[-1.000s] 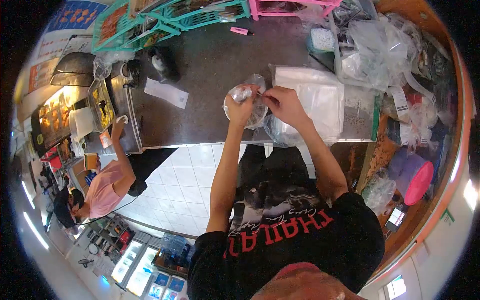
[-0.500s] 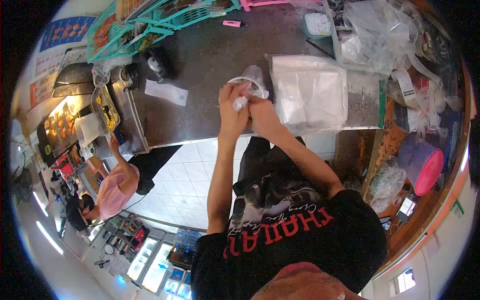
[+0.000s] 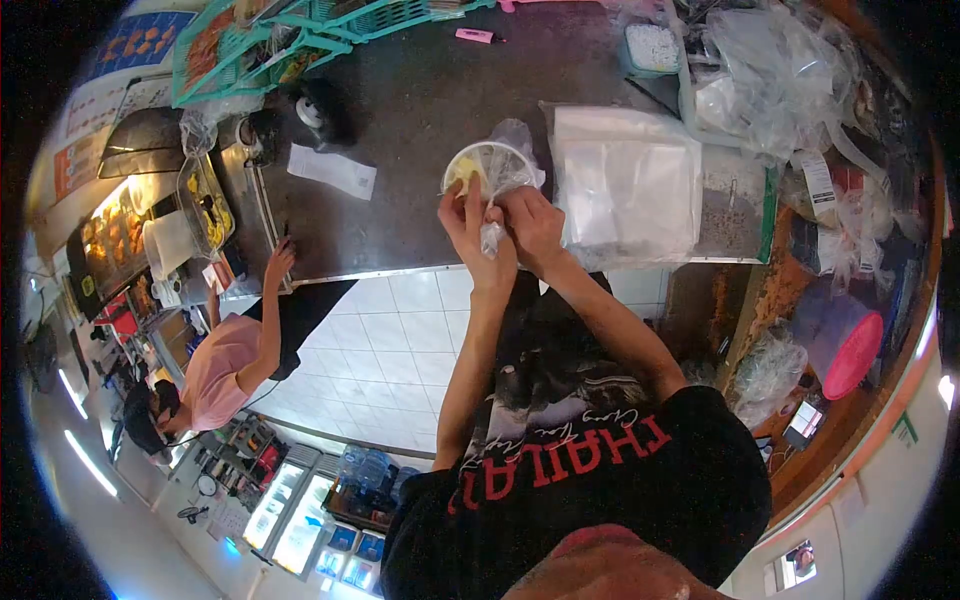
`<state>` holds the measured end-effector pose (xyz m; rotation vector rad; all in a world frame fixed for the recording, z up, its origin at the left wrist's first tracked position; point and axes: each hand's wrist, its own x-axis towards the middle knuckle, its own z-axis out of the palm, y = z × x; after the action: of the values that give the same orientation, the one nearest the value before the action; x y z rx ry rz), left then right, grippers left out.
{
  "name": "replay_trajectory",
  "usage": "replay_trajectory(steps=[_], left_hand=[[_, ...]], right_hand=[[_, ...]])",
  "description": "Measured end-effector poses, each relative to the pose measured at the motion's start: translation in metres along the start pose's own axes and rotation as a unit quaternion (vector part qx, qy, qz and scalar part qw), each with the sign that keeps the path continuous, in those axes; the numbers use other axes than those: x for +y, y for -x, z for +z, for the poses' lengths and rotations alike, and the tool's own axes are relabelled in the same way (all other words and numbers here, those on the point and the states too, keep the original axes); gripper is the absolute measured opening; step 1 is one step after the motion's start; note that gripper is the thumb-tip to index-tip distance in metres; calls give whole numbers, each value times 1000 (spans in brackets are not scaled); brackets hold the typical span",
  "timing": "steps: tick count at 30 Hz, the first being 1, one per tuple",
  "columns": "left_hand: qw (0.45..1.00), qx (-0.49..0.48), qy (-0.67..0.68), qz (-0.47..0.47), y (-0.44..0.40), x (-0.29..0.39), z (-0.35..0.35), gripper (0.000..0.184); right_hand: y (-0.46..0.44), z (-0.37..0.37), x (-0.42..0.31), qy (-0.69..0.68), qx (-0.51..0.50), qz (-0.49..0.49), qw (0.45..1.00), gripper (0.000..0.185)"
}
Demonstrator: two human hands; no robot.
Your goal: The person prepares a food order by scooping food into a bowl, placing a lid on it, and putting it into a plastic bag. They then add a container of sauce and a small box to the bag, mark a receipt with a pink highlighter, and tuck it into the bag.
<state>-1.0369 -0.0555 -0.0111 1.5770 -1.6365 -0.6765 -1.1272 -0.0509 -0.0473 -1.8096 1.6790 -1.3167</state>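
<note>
A round white-rimmed bowl (image 3: 452, 165) with something pale yellow inside sits on the dark counter, clear plastic around it. My left hand (image 3: 474, 232) is at the bowl's near left, its fingers bent over the rim and a gathered end of the clear plastic bag (image 3: 492, 238) lying against its palm. Close beside it, my right hand (image 3: 534, 226) has its fingers closed on the bag at the bowl's near right. The exact grip between the two hands is partly hidden.
A stack of clear plastic bags (image 3: 630, 185) lies right of my hands. White paper (image 3: 332, 173), a black bottle (image 3: 312, 112) and a pink marker (image 3: 476, 36) are on the counter. Green baskets (image 3: 235, 65) stand at the back left. A co-worker in pink (image 3: 225, 360) stands left.
My hands have come apart slightly, and the left hand's fingers have spread over the bowl, showing its rim and pale yellow contents more. The co-worker's arm has shifted right along the counter edge.
</note>
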Motion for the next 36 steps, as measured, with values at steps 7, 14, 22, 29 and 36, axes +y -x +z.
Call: replay_trajectory(steps=[7,14,22,29,36], left_hand=[[998,34,-58,5,8,3,-1,48],[996,50,40,-67,9,3,9,44],[994,19,-19,-101,4,19,-2,51],[981,-44,-159,100,-2,9,-8,62],[999,40,-27,15,2,14,5,51]], right_hand=[[7,9,8,-11,24,-24,999,15],[7,12,9,-10,41,-11,999,19],[14,17,14,4,7,-69,998,21],[6,9,16,-38,16,-78,996,16],[5,15,13,-51,48,-3,998,14]])
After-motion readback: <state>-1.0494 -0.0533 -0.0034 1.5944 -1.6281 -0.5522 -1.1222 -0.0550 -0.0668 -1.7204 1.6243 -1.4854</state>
